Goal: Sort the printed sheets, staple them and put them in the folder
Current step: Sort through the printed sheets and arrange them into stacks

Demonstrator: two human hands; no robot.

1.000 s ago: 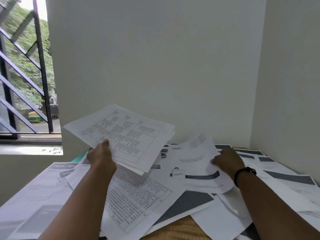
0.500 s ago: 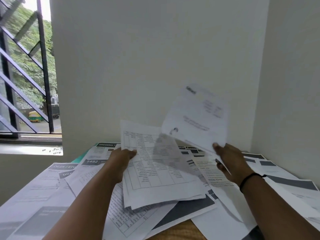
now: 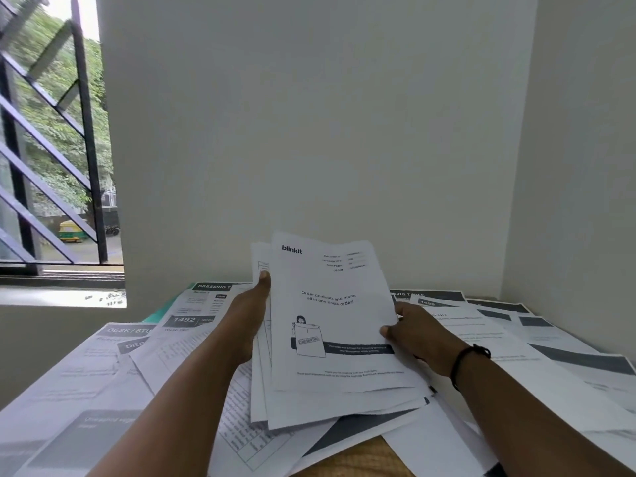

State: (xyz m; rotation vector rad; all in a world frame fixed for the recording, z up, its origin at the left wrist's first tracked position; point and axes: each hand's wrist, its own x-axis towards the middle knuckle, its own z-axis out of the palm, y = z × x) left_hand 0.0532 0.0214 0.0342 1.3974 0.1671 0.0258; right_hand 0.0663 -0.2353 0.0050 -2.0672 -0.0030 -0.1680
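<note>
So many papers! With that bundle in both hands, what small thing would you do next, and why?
Probably tap the held bundle square. The left hand and right hand grip its sides, yet the sheets behind the blinkit sheet stick out unevenly at the left and bottom. No stapler shows.

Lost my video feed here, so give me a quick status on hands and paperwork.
Left hand and right hand both grip the gathered stack, blinkit cover sheet on top. Loose sheets litter the table. No stapler or folder identifiable.
</note>
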